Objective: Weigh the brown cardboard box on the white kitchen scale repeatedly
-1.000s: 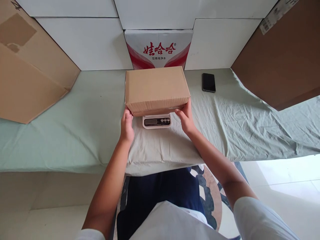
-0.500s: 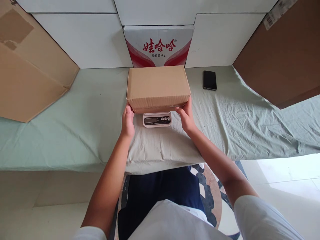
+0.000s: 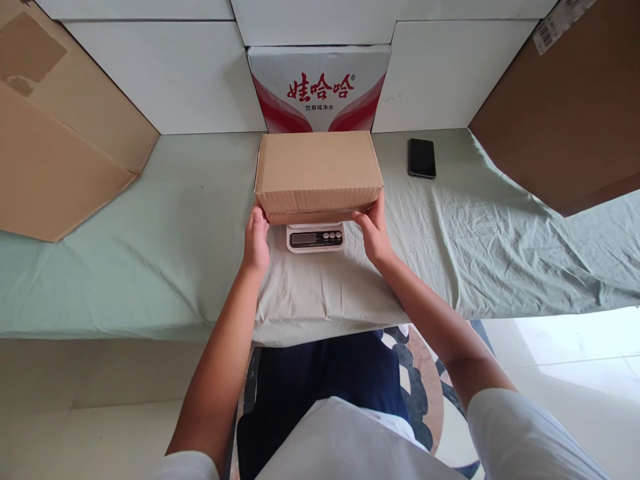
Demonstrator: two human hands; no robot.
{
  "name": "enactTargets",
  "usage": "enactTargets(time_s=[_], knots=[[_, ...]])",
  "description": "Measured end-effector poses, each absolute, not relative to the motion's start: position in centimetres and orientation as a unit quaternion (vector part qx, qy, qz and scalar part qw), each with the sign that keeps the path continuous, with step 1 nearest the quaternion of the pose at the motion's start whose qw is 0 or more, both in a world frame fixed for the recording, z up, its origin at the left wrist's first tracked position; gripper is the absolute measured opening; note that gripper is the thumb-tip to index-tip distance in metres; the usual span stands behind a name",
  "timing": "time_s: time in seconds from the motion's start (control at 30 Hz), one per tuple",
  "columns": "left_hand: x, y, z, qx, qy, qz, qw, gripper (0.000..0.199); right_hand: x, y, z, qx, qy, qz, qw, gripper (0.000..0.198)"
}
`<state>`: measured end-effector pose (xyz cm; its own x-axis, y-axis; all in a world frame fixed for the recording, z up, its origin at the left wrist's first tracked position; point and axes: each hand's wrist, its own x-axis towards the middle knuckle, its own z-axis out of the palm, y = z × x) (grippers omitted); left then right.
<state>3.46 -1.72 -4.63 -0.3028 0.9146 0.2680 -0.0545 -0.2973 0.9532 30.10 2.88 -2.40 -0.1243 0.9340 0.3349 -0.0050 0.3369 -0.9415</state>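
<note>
A closed brown cardboard box (image 3: 320,163) sits on or just over a small white kitchen scale (image 3: 316,249) in the middle of the table; whether its underside rests on the scale is hidden. My left hand (image 3: 257,239) grips the near left corner, thumb at the front and the other fingers out of sight along the side. At the near right corner my right hand (image 3: 374,230) holds the box the same way, its thumb against the lower front edge. The scale's dark display and round buttons show below the box, and no digits can be read.
A black phone (image 3: 421,158) lies right of the box on the green cloth (image 3: 200,200). Behind stands a white and red carton (image 3: 320,63) with Chinese lettering. Large cardboard panels flank the table at left (image 3: 75,147) and right (image 3: 565,120).
Both hands keep the same hold on the box above the scale. The view has shifted very slightly; nothing else visibly moves.
</note>
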Motion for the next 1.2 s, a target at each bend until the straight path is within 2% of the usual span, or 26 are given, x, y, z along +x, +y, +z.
enactTargets(time_s=[0.3,0.7,1.03,1.2], knots=[[3.5,-1.6,-4.7,0.466,0.459,0.665,0.36,0.096,30.4,3.3,-3.0,-0.374,-0.616,0.433,0.542,0.089],[3.4,-1.4,-4.8,0.47,0.457,0.663,0.362,0.1,30.8,4.2,-4.2,-0.363,-0.624,0.431,0.542,0.095],[2.8,-2.9,-5.7,0.482,0.469,0.658,0.338,0.112,31.9,5.5,-6.3,-0.345,-0.558,0.437,0.616,0.098],[2.7,-2.7,-5.9,0.463,0.464,0.673,0.344,0.108,31.7,5.3,-5.7,-0.357,-0.495,0.458,0.646,0.094]])
